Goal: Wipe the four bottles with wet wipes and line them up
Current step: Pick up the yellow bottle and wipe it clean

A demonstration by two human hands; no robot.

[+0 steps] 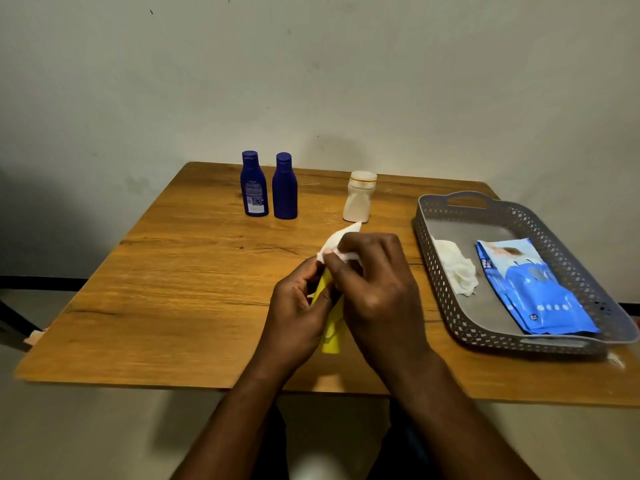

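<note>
My left hand [297, 306] grips a yellow bottle [330, 336] over the middle of the wooden table [173, 289]; most of the bottle is hidden between my hands. My right hand [372, 285] pinches a white wet wipe [337, 242] against the bottle's upper end. Two dark blue bottles [254, 183] [284, 187] stand upright side by side at the table's far edge. A cream bottle [359, 197] stands upright to their right, apart from them.
A grey perforated tray [436, 271] sits on the table's right side. In it lie a crumpled used wipe [457, 271] and a blue pack of wet wipes [533, 289]. A pale wall rises behind the table. A dark object stands at the far left.
</note>
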